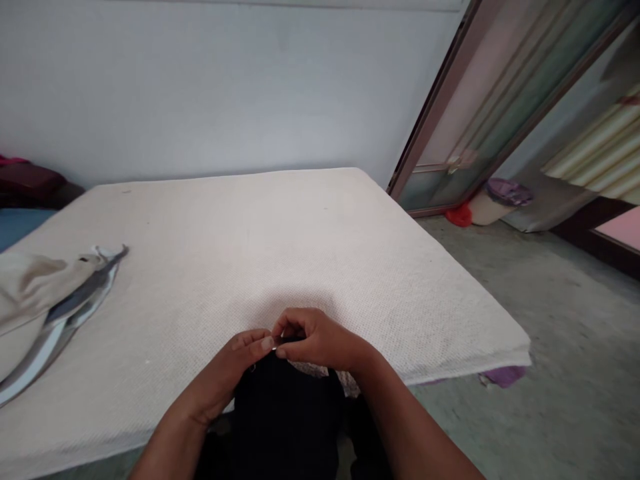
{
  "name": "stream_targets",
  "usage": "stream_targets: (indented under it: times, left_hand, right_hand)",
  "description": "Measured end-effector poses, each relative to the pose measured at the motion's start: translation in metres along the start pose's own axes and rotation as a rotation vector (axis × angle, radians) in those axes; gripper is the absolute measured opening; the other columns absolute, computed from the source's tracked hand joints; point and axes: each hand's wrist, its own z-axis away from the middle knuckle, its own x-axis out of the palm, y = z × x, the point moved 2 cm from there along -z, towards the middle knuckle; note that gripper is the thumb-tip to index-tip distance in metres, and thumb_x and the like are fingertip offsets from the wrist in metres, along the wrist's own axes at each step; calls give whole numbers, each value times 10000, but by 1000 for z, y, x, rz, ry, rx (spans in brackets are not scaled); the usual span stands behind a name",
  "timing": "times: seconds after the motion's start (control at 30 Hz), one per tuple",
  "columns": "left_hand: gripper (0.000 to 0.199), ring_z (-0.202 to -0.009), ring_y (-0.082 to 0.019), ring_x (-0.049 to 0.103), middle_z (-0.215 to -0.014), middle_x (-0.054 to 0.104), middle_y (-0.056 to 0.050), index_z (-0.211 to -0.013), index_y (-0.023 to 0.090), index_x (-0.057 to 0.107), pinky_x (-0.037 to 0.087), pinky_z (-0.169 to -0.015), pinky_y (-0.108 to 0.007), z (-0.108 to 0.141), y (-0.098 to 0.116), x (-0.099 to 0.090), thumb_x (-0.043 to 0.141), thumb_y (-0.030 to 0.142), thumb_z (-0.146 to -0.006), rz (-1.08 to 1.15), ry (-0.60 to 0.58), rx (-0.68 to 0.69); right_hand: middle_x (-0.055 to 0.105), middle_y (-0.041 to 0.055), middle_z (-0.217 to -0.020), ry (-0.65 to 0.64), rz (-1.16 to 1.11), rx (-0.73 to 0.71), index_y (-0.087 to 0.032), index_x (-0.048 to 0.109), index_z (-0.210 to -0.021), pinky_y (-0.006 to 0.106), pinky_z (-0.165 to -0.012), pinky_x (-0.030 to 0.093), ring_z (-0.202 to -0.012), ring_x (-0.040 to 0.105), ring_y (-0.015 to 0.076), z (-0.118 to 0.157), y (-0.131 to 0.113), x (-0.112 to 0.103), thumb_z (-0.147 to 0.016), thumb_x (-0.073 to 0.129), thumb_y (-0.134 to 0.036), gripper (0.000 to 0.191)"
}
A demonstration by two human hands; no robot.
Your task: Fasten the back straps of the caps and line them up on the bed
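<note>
A piece of black cloth [287,413], perhaps a garment, hangs over the near edge of the bed towards me. My left hand [245,353] pinches its upper edge between thumb and fingers. Close against it, my right hand [320,339] is closed with thumb and bent fingers on the same edge. The two thumbs almost meet, and a tiny shiny spot shows between them, too small to name. My fingers cover most of the gripped edge.
A cream textured cover [280,233] lies over the bed. A beige garment [35,293] with grey-white trim rests at the left. Beyond the bed's right side stand a sliding door [450,133] and a bin [493,205] with a purple liner. A white wall [225,93] borders the far side.
</note>
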Motion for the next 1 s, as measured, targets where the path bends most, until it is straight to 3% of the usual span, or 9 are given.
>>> stream_targets:
  times: [0.2, 0.4, 0.6, 0.7, 0.83, 1.0]
  left_hand:
    - [210, -516, -87, 481, -593, 585, 16, -739, 158, 669, 346, -515, -194, -1, -2, -1, 701, 365, -723, -31, 121, -34]
    - [254, -423, -56, 380, -494, 482, 58, -658, 154, 598, 262, -442, -180, -4, -6, 1, 692, 378, -734, 44, 94, -33]
    - [250, -468, -84, 464, -551, 548, 27, -685, 156, 616, 342, -473, -199, -7, -8, -4, 670, 390, -751, 138, 199, 16]
    - [262, -500, -102, 494, -574, 567, 15, -688, 156, 619, 377, -492, -212, -8, -9, -9, 667, 407, -746, 208, 263, 38]
    - [345, -485, -112, 495, -567, 572, -10, -703, 134, 632, 373, -472, -224, -7, -11, -9, 609, 471, -773, 306, 129, -52]
    - [143, -524, -100, 538, -649, 630, -34, -766, 119, 656, 392, -516, -209, -2, -7, -4, 689, 257, -747, 292, -11, -21]
  right_hand:
    - [613, 6, -798, 37, 76, -1, -185, 622, -864, 247, -652, 418, -740, 547, 134, -1, 0, 2, -708, 649, -197, 159]
    - [601, 3, -773, 53, 36, -9, -176, 623, -846, 241, -635, 416, -714, 534, 125, -1, 0, 2, -707, 653, -197, 144]
    - [529, -28, -683, -19, -175, 99, -180, 596, -943, 205, -503, 375, -566, 481, 85, 0, 1, 0, -770, 623, -269, 196]
    - [525, -23, -682, 9, -211, 121, -162, 593, -857, 190, -477, 345, -551, 457, 72, 0, 1, -3, -779, 621, -279, 144]
    - [510, -35, -647, 11, -282, 103, -158, 589, -812, 181, -470, 323, -543, 432, 62, 1, 1, -4, -746, 661, -249, 134]
    - [472, -62, -588, -78, -475, 124, -160, 585, -838, 184, -416, 251, -457, 361, 42, 2, 0, -3, -735, 671, -254, 164]
